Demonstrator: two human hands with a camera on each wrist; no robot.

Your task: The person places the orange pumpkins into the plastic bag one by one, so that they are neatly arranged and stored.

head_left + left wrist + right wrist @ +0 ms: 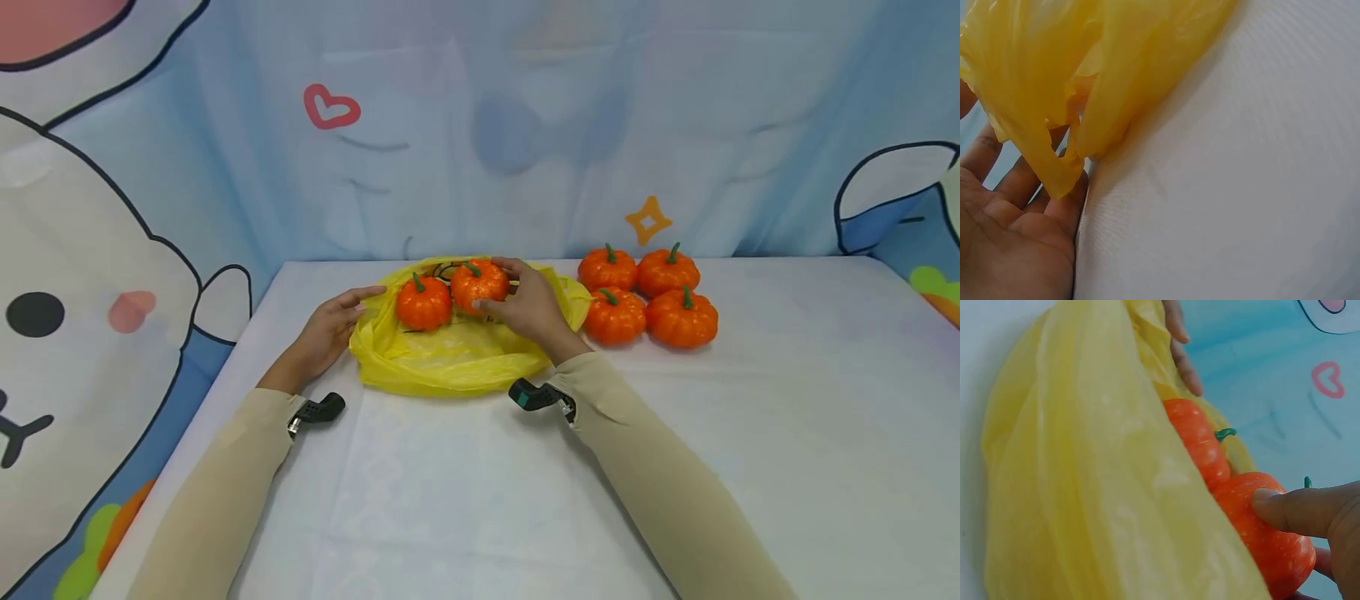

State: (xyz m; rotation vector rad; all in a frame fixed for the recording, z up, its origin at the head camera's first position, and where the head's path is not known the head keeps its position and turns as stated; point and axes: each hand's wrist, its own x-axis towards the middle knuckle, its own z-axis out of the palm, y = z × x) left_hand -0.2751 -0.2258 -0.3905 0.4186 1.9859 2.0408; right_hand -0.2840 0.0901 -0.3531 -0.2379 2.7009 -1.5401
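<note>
A yellow plastic bag (450,367) lies spread on the table with its mouth open. One small orange pumpkin (423,304) with a green stem sits in the bag's left part. My right hand (536,308) grips a second pumpkin (480,285) just right of it, over the bag; the thumb presses its side in the right wrist view, where the bag's rim hides its lower part. At the bag's left edge my left hand (326,333) touches the plastic with extended fingers. In the left wrist view, bag folds (1060,169) lie against those fingers.
Several more orange pumpkins (682,318) stand grouped on the white-covered table (810,417), right of the bag. A blue cartoon-print cloth (420,167) hangs behind the table. Dark wrist cameras (318,408) sit at both cuffs.
</note>
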